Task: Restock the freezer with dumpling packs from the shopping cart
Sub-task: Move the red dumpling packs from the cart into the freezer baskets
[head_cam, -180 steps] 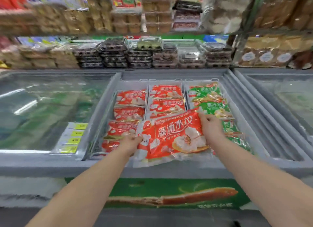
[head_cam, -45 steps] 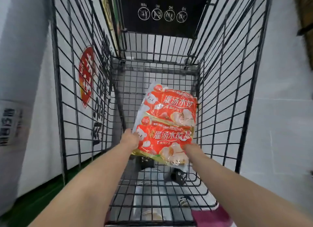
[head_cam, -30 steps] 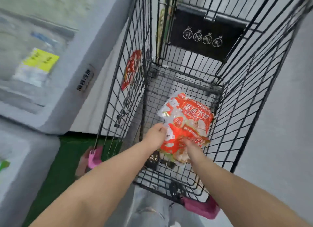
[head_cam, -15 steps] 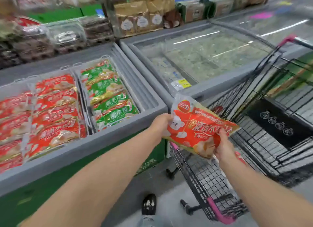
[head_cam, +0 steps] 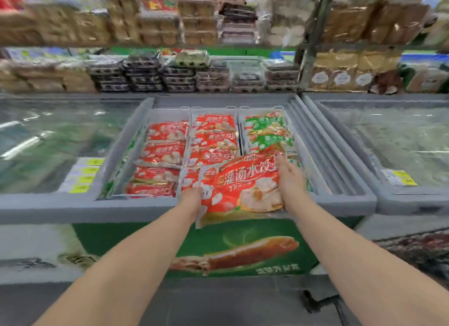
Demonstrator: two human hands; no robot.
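I hold a red dumpling pack (head_cam: 239, 188) with both hands over the front rim of the open freezer (head_cam: 328, 201). My left hand (head_cam: 192, 198) grips its left edge, and my right hand (head_cam: 289, 179) grips its right edge. Inside the freezer, wire baskets hold rows of red dumpling packs (head_cam: 165, 153) on the left and in the middle. Green dumpling packs (head_cam: 266, 131) fill the right basket, partly hidden by the pack I hold. The shopping cart is out of view.
Closed glass-lidded freezers stand to the left (head_cam: 48, 143) and right (head_cam: 393, 141), with yellow price tags (head_cam: 83, 177) on the left one. Shelves of boxed and bagged goods (head_cam: 184, 75) rise behind. The freezer front carries a green poster (head_cam: 243, 250).
I lifted a red pack out of the cart, turned left to the freezer, and now hold it over the freezer's front rim. The cart has left the view.
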